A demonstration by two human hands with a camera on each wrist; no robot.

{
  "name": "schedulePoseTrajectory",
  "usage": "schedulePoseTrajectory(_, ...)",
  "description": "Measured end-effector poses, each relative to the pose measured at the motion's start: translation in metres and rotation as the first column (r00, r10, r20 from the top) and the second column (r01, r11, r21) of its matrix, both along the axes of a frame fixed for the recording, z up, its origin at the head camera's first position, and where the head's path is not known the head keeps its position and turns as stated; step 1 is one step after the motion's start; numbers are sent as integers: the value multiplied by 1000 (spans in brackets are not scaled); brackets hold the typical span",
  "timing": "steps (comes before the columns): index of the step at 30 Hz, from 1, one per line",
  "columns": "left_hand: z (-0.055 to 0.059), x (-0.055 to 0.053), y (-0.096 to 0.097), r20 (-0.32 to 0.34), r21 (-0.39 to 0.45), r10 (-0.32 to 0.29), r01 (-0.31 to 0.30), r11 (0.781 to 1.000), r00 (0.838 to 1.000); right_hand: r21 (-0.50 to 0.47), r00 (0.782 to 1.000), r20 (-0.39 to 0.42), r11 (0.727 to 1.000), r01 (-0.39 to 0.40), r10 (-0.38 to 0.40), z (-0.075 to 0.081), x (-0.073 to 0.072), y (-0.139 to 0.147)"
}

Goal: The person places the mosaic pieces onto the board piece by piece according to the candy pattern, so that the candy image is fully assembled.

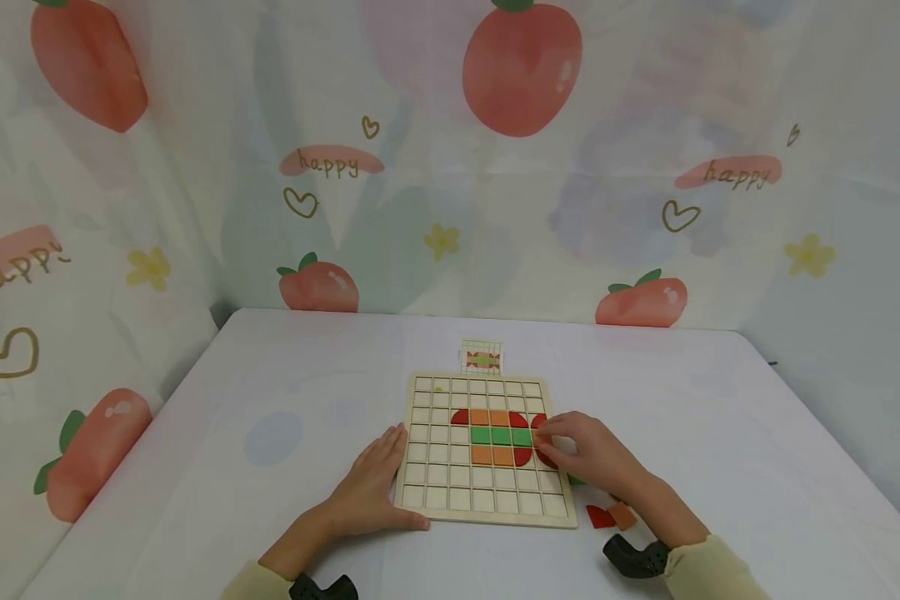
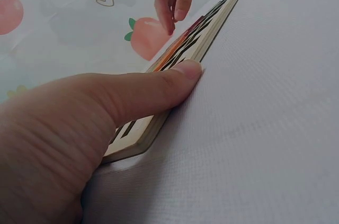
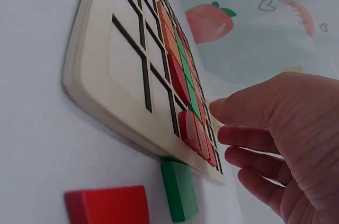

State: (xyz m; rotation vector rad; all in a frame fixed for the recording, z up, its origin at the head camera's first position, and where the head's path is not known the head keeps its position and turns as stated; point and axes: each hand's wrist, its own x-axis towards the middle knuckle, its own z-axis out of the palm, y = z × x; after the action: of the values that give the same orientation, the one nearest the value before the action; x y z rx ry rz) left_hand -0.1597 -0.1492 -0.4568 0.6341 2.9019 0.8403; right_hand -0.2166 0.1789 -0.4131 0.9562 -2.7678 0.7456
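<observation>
A wooden grid board lies flat on the table. Set in its cells are green squares, orange squares above and below them, and red rounded pieces at the ends. My left hand rests against the board's left side, fingers extended, its thumb pressing the front edge. Over the rightmost column hovers my right hand, fingers loosely bent. In the right wrist view, no piece shows between that thumb and the fingers; red and orange pieces sit in the cells below.
Loose red and orange pieces lie near the board's front right corner. A green piece touches or nearly touches the board's right edge. Behind the board lies a small pattern card. A printed cloth hangs at the back.
</observation>
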Motion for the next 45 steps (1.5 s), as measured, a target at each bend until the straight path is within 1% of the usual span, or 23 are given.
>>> schedulePoseTrajectory(2,-1,0,0,-1,2,0,0,1000,1000,2,998,43,999,34,-34,0,2,4)
schedulePoseTrajectory(5,-1,0,-1,4,12,-1,1,1000,1000,13,990,108,996,86,-87,1,7,10)
schedulePoseTrajectory(9,-1,1,-1,3,22,-5,5,1000,1000,27,983,133,992,124,-126,0,12,19)
schedulePoseTrajectory(13,0,1,-1,-2,22,-7,7,1000,1000,23,984,132,992,120,-122,0,15,27)
schedulePoseTrajectory(16,1,1,-1,-3,20,-7,7,1000,1000,7,979,173,994,111,-111,1,16,32)
schedulePoseTrajectory(22,0,1,-1,-13,29,-11,12,1000,1000,2,953,279,993,119,-115,0,18,39)
schedulePoseTrajectory(25,0,2,-1,-13,32,-13,13,999,1000,15,942,311,992,126,-124,0,20,41)
schedulePoseTrajectory(28,0,2,-1,-13,31,-11,12,999,1000,25,945,310,994,104,-107,-2,20,43)
schedulePoseTrajectory(31,0,2,-1,-11,29,-7,7,1000,1000,36,958,278,998,60,-68,-3,20,46)
schedulePoseTrajectory(35,1,2,-1,-3,18,-1,1,1000,1000,37,969,247,999,24,-32,-3,18,48)
schedulePoseTrajectory(40,1,2,-1,2,10,2,-2,1000,1000,36,970,241,999,-16,7,-4,16,49)
schedulePoseTrajectory(45,2,2,-1,3,15,1,-1,1000,1000,43,971,238,999,-29,18,-5,15,50)
